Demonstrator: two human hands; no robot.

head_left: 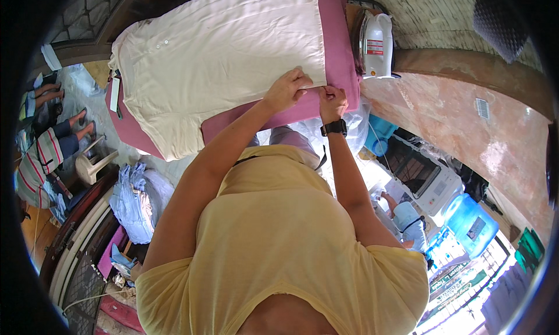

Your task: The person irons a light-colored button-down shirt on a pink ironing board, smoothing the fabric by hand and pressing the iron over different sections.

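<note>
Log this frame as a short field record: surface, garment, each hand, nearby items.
surface: pink padded board
garment: cream shirt spread flat on the board
left hand: resting on the shirt's hem corner
right hand: pinching the board cover's edge beside the hem; black watch on wrist
nearby: white iron standing at the board's end

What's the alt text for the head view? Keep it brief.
A person in a yellow shirt leans over a pink-covered ironing board, both hands at the hem of a cream polo shirt spread flat on it: the left hand presses the edge, the right hand pinches beside it. A white iron stands at the board's far end.
</note>
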